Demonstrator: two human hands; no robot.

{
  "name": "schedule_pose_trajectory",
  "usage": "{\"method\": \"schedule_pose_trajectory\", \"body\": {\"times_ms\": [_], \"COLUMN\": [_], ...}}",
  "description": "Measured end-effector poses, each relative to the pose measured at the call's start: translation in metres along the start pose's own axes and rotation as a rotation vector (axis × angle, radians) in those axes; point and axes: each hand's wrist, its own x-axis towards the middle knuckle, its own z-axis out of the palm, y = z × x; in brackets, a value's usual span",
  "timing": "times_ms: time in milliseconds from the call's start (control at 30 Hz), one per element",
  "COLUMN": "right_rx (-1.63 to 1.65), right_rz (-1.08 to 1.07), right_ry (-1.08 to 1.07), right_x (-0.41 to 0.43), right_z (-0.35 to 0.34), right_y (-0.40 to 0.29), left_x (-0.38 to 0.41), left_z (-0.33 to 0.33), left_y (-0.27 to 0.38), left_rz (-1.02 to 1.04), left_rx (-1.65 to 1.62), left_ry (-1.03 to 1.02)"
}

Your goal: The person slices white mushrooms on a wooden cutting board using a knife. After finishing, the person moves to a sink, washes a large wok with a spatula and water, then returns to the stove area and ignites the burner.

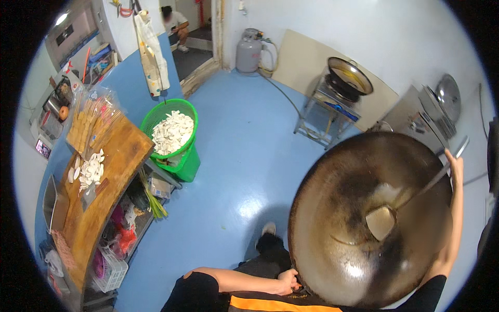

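A very large, dark wok (343,187) takes up the right of the view, its inner wall browned and shiny. My right hand (455,165) grips the handle of a long metal wok spatula (380,223) near the far right rim. The spatula's broad blade lies low in the wok, beside a little liquid. At the wok's near left rim, my left hand (287,281) has its fingers curled by the edge, close to my body. What those fingers touch is partly hidden.
Sliced white pieces fill a green basket (171,134) above a green bin. A cleaver (89,197) lies on the wooden worktop (128,144) at left. A gas cylinder (249,52), a second pan (349,78) on a metal stand, and a hose cross the far side. A person sits beyond the doorway.
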Motion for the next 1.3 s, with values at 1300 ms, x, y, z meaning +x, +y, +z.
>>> {"method": "schedule_pose_trajectory", "body": {"times_ms": [1300], "right_rx": [0.633], "right_rz": [-0.866], "right_ry": [-0.581], "right_x": [0.484], "right_z": [1.077], "right_y": [-1.900], "left_x": [-0.328], "left_z": [0.070], "left_y": [1.651], "left_rz": [0.681], "left_rx": [-1.258], "left_ry": [0.065]}}
